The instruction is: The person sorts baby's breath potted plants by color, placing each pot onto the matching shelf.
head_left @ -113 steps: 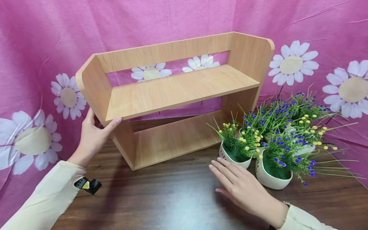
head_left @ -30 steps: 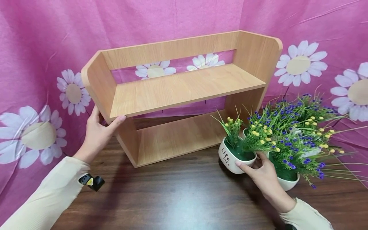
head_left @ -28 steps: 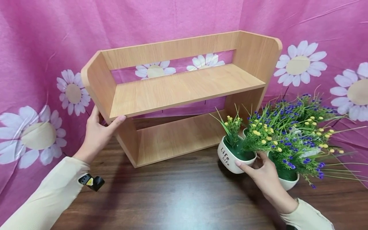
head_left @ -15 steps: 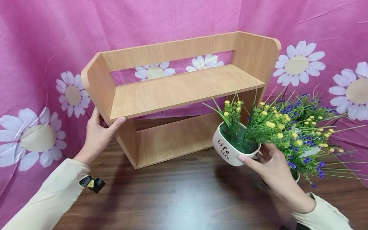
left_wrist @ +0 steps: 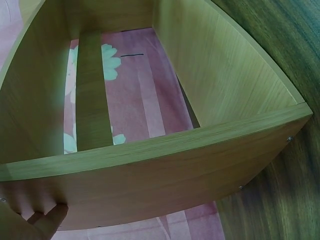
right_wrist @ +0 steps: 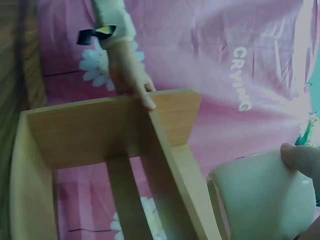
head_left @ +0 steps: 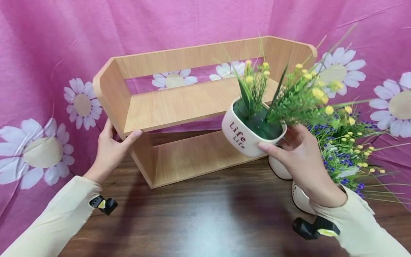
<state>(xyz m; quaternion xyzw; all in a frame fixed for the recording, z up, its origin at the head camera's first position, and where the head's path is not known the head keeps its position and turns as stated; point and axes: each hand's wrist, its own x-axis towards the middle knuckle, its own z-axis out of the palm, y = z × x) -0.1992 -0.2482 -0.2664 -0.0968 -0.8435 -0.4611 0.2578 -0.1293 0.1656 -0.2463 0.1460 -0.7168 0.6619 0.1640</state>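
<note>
A two-tier wooden shelf (head_left: pixel 192 103) stands on the dark table, its bare boards also filling much of the left wrist view. The left hand (head_left: pixel 110 150) grips the shelf's left side panel, thumb at the front edge of the upper board; its fingertips show against the outer face in the left wrist view. The right hand (head_left: pixel 303 160) pinches the rim of a white pot (head_left: pixel 247 137) marked "Life", thumb on the outside. The pot, with yellow flowers and green leaves, hangs tilted in the air before the shelf's right half. In the right wrist view the pot (right_wrist: pixel 265 195) is beside the shelf (right_wrist: pixel 80 135).
More white pots (head_left: pixel 300 198) with blue and yellow flowers (head_left: pixel 350 157) stand on the table at the right, partly behind the right hand. A pink cloth (head_left: pixel 192 21) with large daisies hangs behind the shelf. The wood-patterned tabletop (head_left: pixel 192 221) lies in front.
The right hand, flat near the pots at first, has taken hold of the yellow-flowered pot and lifted it up and to the left, in front of the shelf. The left hand keeps its grip.
</note>
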